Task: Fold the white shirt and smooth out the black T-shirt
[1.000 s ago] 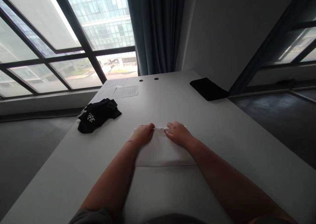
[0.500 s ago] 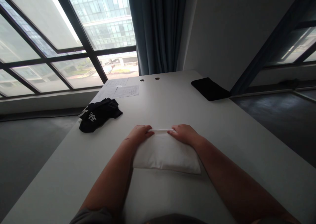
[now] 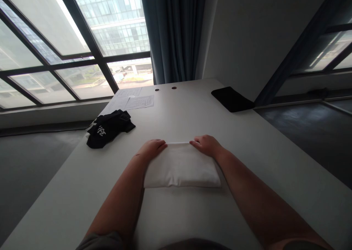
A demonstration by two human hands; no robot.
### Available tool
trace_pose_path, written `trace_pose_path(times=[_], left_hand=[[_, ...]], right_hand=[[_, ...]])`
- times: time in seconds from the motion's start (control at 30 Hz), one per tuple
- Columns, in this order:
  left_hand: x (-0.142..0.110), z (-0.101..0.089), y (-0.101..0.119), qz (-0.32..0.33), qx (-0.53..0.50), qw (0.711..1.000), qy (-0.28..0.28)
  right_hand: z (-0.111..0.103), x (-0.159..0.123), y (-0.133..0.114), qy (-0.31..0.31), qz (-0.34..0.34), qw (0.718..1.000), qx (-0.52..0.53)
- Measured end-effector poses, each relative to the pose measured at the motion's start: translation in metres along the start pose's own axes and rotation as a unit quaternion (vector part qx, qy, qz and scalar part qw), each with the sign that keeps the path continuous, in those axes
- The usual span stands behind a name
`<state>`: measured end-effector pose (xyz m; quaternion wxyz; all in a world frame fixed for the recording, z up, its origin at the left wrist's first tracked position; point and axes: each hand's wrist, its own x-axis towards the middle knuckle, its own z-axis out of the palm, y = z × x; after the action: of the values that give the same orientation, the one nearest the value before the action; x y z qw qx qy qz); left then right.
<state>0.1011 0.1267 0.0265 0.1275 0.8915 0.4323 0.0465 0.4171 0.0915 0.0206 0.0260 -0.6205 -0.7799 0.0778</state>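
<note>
A folded white cloth point(image 3: 181, 165), smooth with small creases along its near edge, lies on the white table in front of me. My left hand point(image 3: 154, 147) pinches its far left corner between thumb and fingers. At the far right corner, my right hand point(image 3: 205, 145) grips the cloth the same way. The far edge runs straight between both hands. Whether the cloth is a garment cannot be made out from its folded shape.
A crumpled black garment with white lettering point(image 3: 110, 129) lies on the table's left side. Behind it are sheets of paper point(image 3: 140, 101). A black mat point(image 3: 232, 98) rests at the far right edge. Two round holes point(image 3: 174, 88) sit near the table's point(image 3: 176, 121) back edge.
My hands have moved slightly apart, and the far edge between them is longer and straighter. The cloth's near edge now lies more level, with its right corner shifted a little away from me.
</note>
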Motion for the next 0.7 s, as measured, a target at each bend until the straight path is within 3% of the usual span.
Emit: trace_pose_path(times=[0.1, 0.17, 0.3, 0.43, 0.57, 0.7], left_hand=[[0.002, 0.003, -0.002, 0.009, 0.012, 1.0, 0.005], [0.002, 0.003, 0.009, -0.004, 0.037, 0.999, 0.006], [-0.008, 0.014, 0.058, -0.091, 0.109, 0.989, 0.036], [-0.021, 0.043, 0.1, -0.062, 0.102, 0.99, 0.07], [-0.029, 0.057, 0.089, -0.062, 0.091, 0.992, 0.062], [-0.041, 0.056, 0.057, -0.09, 0.089, 0.989, 0.076]], right_hand=[[0.005, 0.001, 0.004, 0.028, 0.008, 0.999, 0.019], [0.006, 0.002, 0.005, 0.043, 0.005, 0.999, 0.031], [0.001, 0.002, -0.001, 0.047, 0.02, 0.998, 0.027], [0.002, -0.01, -0.033, 0.106, 0.055, 0.992, -0.038], [0.027, -0.031, -0.075, 0.121, -0.003, 0.992, -0.025], [0.05, -0.039, -0.085, 0.069, -0.022, 0.997, -0.003]])
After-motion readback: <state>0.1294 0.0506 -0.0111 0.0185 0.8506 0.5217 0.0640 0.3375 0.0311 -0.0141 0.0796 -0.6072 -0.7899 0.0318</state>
